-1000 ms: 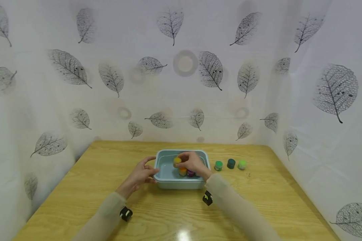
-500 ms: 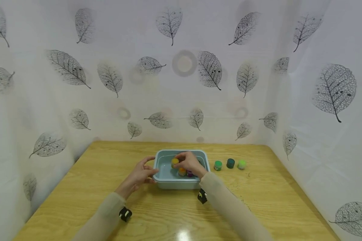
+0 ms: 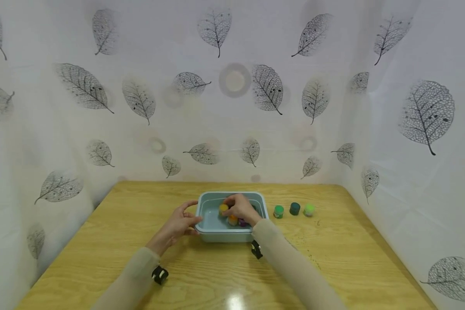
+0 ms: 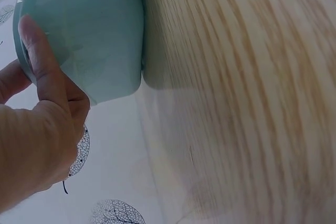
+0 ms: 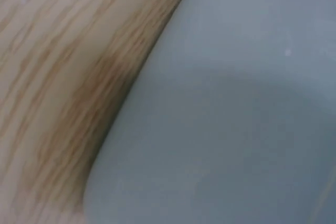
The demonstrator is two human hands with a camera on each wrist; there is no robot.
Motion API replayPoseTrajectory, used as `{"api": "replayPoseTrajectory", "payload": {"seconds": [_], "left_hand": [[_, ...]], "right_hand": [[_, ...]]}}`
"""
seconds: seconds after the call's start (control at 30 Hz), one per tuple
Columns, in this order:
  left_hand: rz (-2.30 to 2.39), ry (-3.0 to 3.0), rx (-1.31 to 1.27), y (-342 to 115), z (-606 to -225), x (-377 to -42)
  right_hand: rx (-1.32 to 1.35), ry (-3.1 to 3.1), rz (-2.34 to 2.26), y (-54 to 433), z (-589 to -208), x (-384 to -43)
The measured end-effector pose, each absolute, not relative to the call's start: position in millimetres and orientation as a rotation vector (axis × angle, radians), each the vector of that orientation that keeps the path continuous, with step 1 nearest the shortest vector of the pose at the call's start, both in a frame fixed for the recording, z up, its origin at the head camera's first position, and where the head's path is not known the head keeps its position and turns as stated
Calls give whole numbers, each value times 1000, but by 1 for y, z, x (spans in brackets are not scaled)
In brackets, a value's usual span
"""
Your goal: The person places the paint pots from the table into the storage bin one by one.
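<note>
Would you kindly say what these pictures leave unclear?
Head view: the right inside of the tub, partly hidden by the right hand.
Head view: any writing on the dark jar outside the tub, too small.
Left wrist view: the tub, cut off by the top edge.
Right wrist view: the right hand, outside the frame.

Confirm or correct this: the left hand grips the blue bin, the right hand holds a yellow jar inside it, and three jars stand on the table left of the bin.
Wrong side: the head view shows the three jars on the table right of the blue bin. The rest stands.
</note>
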State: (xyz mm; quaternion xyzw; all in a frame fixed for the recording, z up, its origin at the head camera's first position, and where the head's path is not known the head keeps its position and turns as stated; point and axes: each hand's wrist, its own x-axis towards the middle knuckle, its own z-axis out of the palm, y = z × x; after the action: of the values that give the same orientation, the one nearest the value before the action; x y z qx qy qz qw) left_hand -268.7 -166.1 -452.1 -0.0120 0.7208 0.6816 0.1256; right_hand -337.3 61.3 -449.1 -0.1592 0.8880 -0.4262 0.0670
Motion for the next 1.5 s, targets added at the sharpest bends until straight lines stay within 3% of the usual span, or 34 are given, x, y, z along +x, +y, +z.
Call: {"api": "replayPoseTrajectory", "payload": {"seconds": [0.43,0.83,1.5], "left_hand": [[1981,2114,-31,-166,-450,-269],[1990,2101,-22,-167,-450,-270],[1982,2124,-29,-166,-451,-268]], "right_hand": [[-622,2736,-1168,58,-451,-341],[-559,2771,-1180,58,-453,-341],[-744,2561,-1270,91,-439,-331]]}}
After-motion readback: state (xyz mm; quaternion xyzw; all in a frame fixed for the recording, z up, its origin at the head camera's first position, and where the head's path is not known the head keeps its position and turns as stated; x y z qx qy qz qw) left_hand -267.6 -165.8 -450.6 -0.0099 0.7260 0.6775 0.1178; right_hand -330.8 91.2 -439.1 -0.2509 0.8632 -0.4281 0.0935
